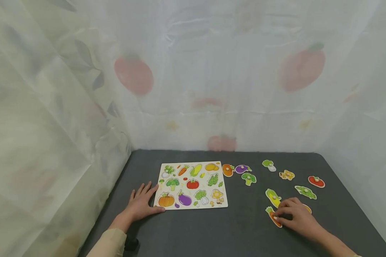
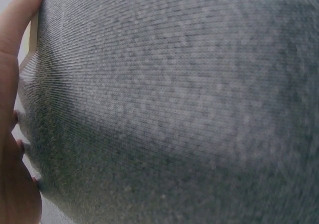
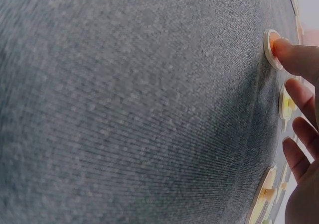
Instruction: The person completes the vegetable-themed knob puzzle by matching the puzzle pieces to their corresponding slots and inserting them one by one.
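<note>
My left hand (image 1: 140,204) rests with spread fingers at the left edge of a white vegetable puzzle board (image 1: 193,211). Its thumb lies along the board's lower left corner. In the left wrist view, the thumb (image 2: 20,15) touches the board's edge. My right hand (image 1: 296,216) pinches the carrot puzzle piece (image 1: 270,211), which lies on the dark table. In the right wrist view the thumb (image 3: 294,57) is on that piece; the index finger is hidden. Beside this hand lie a corn piece (image 1: 272,196) and a yellow-orange piece (image 1: 308,208), partly covered by the hand.
Right of the board lie pumpkin (image 1: 227,170), eggplant (image 1: 241,169) and broccoli (image 1: 248,178) pieces. Farther right are cabbage (image 1: 269,165), mushroom (image 1: 287,175), tomato (image 1: 316,181) and pea pod (image 1: 305,192) pieces. Pale printed curtains (image 1: 225,71) surround the dark table (image 1: 193,235).
</note>
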Demonstrator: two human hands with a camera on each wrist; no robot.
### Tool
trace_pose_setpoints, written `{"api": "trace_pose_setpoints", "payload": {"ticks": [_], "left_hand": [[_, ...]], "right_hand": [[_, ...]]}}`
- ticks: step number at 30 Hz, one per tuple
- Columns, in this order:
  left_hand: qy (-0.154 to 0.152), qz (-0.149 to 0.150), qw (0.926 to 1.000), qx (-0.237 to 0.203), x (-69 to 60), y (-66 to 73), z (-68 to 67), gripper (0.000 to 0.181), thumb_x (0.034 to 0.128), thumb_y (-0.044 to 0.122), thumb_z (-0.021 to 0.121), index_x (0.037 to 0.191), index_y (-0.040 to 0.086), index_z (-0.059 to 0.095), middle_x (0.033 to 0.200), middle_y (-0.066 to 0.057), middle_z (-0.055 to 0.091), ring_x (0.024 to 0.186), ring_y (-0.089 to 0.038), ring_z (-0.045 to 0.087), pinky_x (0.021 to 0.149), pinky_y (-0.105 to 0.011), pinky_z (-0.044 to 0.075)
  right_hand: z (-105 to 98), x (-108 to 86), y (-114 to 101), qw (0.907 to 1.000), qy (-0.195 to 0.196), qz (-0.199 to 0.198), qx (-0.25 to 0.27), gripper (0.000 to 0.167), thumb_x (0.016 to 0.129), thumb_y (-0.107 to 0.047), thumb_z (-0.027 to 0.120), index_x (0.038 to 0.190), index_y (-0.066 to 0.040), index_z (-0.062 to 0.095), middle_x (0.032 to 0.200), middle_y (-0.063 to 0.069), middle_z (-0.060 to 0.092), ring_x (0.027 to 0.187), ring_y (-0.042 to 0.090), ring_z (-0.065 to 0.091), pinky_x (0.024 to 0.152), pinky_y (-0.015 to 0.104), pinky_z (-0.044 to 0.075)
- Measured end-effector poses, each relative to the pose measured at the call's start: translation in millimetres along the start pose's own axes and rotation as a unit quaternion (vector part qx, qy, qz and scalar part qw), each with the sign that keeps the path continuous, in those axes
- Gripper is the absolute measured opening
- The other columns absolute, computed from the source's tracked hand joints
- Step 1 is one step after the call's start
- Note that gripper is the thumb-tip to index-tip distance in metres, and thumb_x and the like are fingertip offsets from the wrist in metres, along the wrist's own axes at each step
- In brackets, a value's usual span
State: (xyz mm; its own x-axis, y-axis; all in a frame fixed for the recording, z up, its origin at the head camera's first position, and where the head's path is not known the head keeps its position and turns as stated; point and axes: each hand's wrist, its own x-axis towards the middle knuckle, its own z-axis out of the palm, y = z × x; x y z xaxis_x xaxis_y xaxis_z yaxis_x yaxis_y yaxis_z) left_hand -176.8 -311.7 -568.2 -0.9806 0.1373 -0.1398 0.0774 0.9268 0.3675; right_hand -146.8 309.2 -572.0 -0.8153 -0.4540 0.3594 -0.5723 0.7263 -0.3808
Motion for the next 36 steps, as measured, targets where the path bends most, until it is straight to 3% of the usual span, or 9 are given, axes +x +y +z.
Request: {"api": "trace_pose_setpoints", "payload": {"ticks": [8, 17, 23, 30, 36], "left_hand": [[0.006, 0.006, 1.0000, -0.001, -0.3, 1.7, -0.6, 0.116, 0.0713, 0.080, 0.074, 0.162, 0.018, 0.035, 0.167, -0.021, 0.023, 0.152, -0.050, 0.011, 0.114, -0.075, 0.002], [0.021, 0.024, 0.9994, -0.012, -0.1, -2.8, 2.6, 0.117, 0.0712, 0.083, 0.070, 0.162, 0.019, 0.034, 0.166, -0.022, 0.023, 0.151, -0.051, 0.011, 0.113, -0.075, -0.001], [0.018, 0.019, 0.9996, -0.011, -0.4, -1.6, 1.4, 0.116, 0.0714, 0.078, 0.075, 0.161, 0.017, 0.036, 0.166, -0.023, 0.024, 0.151, -0.052, 0.012, 0.113, -0.076, 0.002], [0.005, 0.009, 0.9999, -0.005, -0.8, -0.9, 0.4, 0.116, 0.0718, 0.079, 0.074, 0.162, 0.018, 0.034, 0.167, -0.020, 0.022, 0.152, -0.050, 0.010, 0.114, -0.075, 0.002], [0.019, 0.018, 0.9996, -0.011, -0.2, -2.2, 3.9, 0.115, 0.0718, 0.078, 0.075, 0.161, 0.016, 0.037, 0.165, -0.023, 0.024, 0.150, -0.052, 0.013, 0.113, -0.076, 0.003]], "right_hand": [[-3.8, 1.2, 0.7, 1.0000, -0.004, -0.002, 0.005, 0.022, 0.078, -0.029, 0.089, 0.089, -0.044, 0.078, 0.095, -0.026, 0.054, 0.096, 0.006, 0.044, 0.072, 0.033, 0.046], [-0.5, 10.5, -7.0, 1.0000, 0.007, -0.003, -0.005, 0.026, 0.078, -0.029, 0.090, 0.089, -0.047, 0.075, 0.096, -0.027, 0.055, 0.096, 0.005, 0.046, 0.075, 0.036, 0.046], [1.3, 40.0, -23.7, 0.9995, 0.022, 0.021, 0.001, 0.027, 0.079, -0.027, 0.090, 0.086, -0.047, 0.073, 0.099, -0.024, 0.058, 0.101, 0.009, 0.047, 0.079, 0.042, 0.047], [9.8, 87.1, -40.0, 0.9977, 0.057, 0.023, 0.029, 0.019, 0.080, -0.019, 0.089, 0.085, -0.032, 0.077, 0.098, -0.011, 0.062, 0.101, 0.019, 0.049, 0.083, 0.048, 0.042], [23.3, 129.9, -54.3, 0.9956, 0.059, 0.054, 0.049, 0.007, 0.086, -0.025, 0.085, 0.091, -0.024, 0.080, 0.102, -0.001, 0.064, 0.106, 0.029, 0.050, 0.090, 0.055, 0.040]]}}
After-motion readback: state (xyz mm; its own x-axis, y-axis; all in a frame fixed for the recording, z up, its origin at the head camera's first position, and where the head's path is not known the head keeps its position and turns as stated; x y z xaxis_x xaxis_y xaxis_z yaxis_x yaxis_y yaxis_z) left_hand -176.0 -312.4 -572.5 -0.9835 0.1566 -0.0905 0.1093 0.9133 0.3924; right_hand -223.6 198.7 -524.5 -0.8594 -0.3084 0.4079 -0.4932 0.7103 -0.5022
